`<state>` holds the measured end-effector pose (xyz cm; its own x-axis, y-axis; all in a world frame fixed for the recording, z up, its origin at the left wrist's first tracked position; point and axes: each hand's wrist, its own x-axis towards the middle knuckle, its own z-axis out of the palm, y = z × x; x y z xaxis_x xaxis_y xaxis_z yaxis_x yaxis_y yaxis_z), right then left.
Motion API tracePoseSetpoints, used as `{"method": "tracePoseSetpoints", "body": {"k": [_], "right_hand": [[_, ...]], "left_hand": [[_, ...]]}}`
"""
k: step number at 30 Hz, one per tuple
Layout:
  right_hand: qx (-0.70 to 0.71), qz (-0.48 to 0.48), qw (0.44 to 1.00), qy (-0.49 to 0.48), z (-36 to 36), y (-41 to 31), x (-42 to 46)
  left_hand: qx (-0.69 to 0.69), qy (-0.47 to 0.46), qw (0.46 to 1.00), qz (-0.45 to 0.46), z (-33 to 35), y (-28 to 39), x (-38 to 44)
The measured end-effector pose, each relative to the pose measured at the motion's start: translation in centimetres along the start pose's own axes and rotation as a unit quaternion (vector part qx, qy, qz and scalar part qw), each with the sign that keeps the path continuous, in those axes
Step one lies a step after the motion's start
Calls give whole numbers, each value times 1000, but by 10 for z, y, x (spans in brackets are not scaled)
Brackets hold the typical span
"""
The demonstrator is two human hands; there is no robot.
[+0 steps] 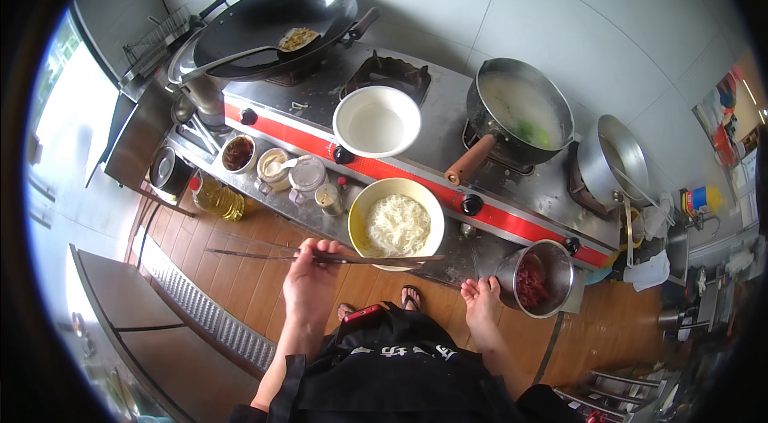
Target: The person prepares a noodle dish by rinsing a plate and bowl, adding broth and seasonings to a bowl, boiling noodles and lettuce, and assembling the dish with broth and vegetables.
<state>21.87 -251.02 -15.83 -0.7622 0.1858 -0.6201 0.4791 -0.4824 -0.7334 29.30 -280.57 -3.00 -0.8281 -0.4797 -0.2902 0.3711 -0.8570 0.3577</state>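
Note:
My left hand [313, 270] is closed around a pair of long dark chopsticks [384, 260], whose ends reach across the near rim of a yellow bowl [440, 216] of white noodles [398, 224]. My right hand [482, 297] is beside a steel pot [564, 270] of raw red meat [530, 283], fingertips at its left wall; whether they grip it cannot be told. Beyond the noodles, a white bowl [377, 121] with clear liquid rests at the stove's front. To its right, a saucepan [521, 102] with a wooden handle holds cloudy, steaming liquid and something green.
A black wok [258, 21] with a ladle of chopped food stands back left. Seasoning jars [307, 174] and a bowl of dark sauce [239, 154] line the front ledge. An oil bottle [219, 198] is below at left. An aluminium pot [621, 153] stands at right.

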Motion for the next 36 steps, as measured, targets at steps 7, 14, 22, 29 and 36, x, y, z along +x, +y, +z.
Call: {"method": "tracePoseSetpoints", "body": {"k": [7, 14, 22, 29, 36], "right_hand": [[-141, -2, 947, -287, 44, -40, -62], [-4, -168, 884, -437, 87, -104, -106], [40, -494, 843, -211, 37, -225, -109], [-139, -503, 847, -101, 54, -326, -82], [-260, -478, 830, -124, 100, -380, -49]], "left_hand": [[16, -19, 995, -101, 45, -57, -5], [249, -262, 923, -133, 93, -101, -26], [521, -187, 790, -263, 68, -187, 44], [542, -1, 818, -191, 39, -251, 107], [624, -24, 754, -205, 49, -242, 115]]}}
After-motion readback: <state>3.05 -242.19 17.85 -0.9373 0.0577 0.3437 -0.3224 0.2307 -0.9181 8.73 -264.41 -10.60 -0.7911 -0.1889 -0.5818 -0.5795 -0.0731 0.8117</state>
